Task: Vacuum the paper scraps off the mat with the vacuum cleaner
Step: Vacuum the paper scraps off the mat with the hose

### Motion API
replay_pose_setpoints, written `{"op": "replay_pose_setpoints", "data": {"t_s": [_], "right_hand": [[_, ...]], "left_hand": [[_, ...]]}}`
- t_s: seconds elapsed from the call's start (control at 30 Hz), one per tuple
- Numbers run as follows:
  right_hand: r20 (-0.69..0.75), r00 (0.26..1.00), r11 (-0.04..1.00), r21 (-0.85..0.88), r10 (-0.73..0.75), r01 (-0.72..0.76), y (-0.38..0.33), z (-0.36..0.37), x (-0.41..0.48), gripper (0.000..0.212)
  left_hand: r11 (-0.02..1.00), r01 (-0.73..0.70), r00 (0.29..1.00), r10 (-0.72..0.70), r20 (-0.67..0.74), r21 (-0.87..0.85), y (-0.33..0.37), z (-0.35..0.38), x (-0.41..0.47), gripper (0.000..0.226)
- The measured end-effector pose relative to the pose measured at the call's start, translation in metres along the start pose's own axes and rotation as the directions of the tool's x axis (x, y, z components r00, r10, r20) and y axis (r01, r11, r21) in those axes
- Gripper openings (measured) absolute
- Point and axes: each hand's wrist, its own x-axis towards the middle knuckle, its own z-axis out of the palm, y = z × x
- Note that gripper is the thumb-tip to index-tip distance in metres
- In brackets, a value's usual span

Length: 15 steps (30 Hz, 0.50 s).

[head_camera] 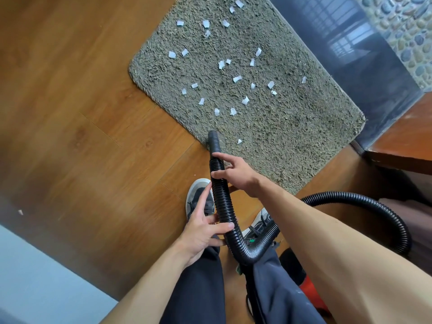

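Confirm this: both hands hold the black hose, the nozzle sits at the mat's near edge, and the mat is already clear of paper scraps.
Not clear: the head view shows many paper scraps across the mat. The left hand and right hand do hold the hose, nozzle at the near edge.

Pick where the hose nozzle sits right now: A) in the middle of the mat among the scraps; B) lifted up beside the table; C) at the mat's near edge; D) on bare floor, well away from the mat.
C: the nozzle rests at the near edge of the mat, with most scraps farther out.
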Motion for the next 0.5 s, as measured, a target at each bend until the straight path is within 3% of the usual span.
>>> {"op": "replay_pose_setpoints", "data": {"t_s": [0.2, 0.5], "right_hand": [[-0.012, 1.000, 1.000, 0.027, 0.012, -0.012, -0.001, 0.000, 0.002, 0.063], [-0.163, 0.981, 0.967, 0.249, 0.102, -0.059, 0.033, -0.027, -0.028, 0.061]], "left_hand": [[0.999, 0.031, 0.999, -0.031, 0.010, 0.015, 0.007, -0.006, 0.001, 0.104], [0.980, 0.097, 0.988, -0.116, 0.104, 0.173, 0.013, 0.018, 0.008, 0.103]]}}
